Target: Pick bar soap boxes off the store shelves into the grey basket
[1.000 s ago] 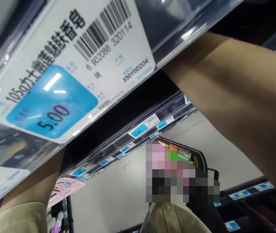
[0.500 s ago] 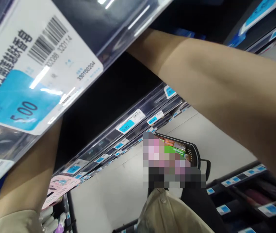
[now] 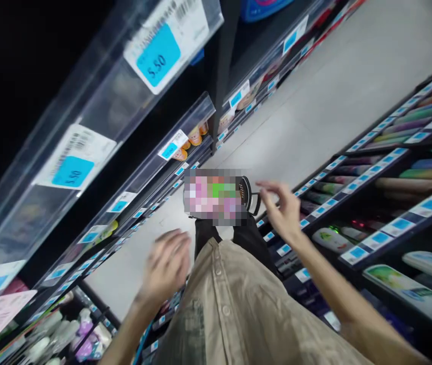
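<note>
My left hand (image 3: 168, 263) hangs in the air in front of the shirt (image 3: 225, 299), blurred by motion. Its fingers look loosely stretched, and nothing shows in them. My right hand (image 3: 282, 208) is off to the right, with thumb and fingers apart and no object between them. Closest to it is the black handle (image 3: 256, 203) of a basket (image 3: 244, 187) standing on the floor by my feet. A gap seems to show between fingers and handle. Pixel blocks cover most of what the basket holds.
A dark shelf with clear price-tag strips (image 3: 75, 165) rises close on my left. Orange-yellow packs (image 3: 195, 137) sit on a lower shelf. To the right, another rack (image 3: 394, 223) holds colourful packages. Pale aisle floor (image 3: 303, 96) runs between the racks.
Both arms were reaching up into the shelf, hands hidden behind its front edge. They have come down in front of my body, and the view has drawn back from the shelf.
</note>
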{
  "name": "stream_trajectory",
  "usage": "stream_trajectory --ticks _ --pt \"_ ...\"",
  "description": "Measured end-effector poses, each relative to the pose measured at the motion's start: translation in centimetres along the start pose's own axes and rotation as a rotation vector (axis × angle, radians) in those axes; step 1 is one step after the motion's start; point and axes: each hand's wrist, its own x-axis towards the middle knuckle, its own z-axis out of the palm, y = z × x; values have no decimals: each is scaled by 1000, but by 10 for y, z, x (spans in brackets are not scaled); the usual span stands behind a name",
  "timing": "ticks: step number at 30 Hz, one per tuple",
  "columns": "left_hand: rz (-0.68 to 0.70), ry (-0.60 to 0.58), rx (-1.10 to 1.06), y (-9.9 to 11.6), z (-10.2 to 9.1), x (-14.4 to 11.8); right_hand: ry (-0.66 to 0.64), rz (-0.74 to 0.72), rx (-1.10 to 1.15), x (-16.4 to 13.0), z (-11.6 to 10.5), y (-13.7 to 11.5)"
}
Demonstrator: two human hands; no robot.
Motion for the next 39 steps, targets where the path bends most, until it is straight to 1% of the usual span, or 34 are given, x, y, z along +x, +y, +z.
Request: stream_trajectory --ticks 1,2,3,4,5,6,7,8,10,12,14,16,18,20,21,23,24,26,29,32,34,36,39 --pt "11 -147 -24 2 32 2 19 162 -70 -36 7 44" --pt "-6 -366 -35 1 66 6 -13 291 -114 -72 14 81" --pt "-42 -618 -22 -2 100 10 -81 385 -146 -106 22 112" --pt "-73 -822 1 -6 134 14 -152 452 -172 -138 30 135" --pt "-87 -929 9 -13 165 19 -238 485 -202 -164 37 152" --pt "-102 -1001 19 -20 194 24 -332 496 -232 -185 45 165" --pt "-117 -1041 28 -28 220 30 -415 502 -259 -199 52 175" --pt "-132 -1059 38 -37 245 37 -485 503 -283 -206 60 186" --pt "-172 -1074 71 -54 290 56 -571 505 -317 -203 80 213" --pt "-199 -1041 98 -69 337 78 -603 495 -342 -183 104 253" --pt "-201 -986 105 -81 387 98 -623 470 -380 -155 130 302" --pt "-183 -944 95 -93 437 112 -652 451 -442 -128 155 355" --pt "-165 -931 83 -104 483 118 -703 432 -511 -109 175 403" --pt "-134 -922 86 -114 520 115 -772 402 -564 -100 190 442" --pt "-114 -913 95 -119 534 112 -814 379 -582 -99 194 458" --pt "-77 -894 111 -126 555 105 -888 317 -607 -102 199 479" --pt "-66 -881 120 -129 561 102 -909 288 -619 -104 200 484" --pt "-65 -863 140 -131 569 97 -911 269 -653 -107 200 490" --pt "-78 -823 195 -128 575 99 -909 305 -685 -101 201 489" --pt "-95 -815 230 -122 575 107 -974 318 -672 -88 203 486" --pt "-105 -835 208 -119 573 114 -1017 334 -661 -82 203 482" --pt "-128 -856 157 -119 571 119 -1028 352 -644 -81 200 476" --pt "-155 -912 86 -121 566 120 -976 374 -603 -90 192 468"
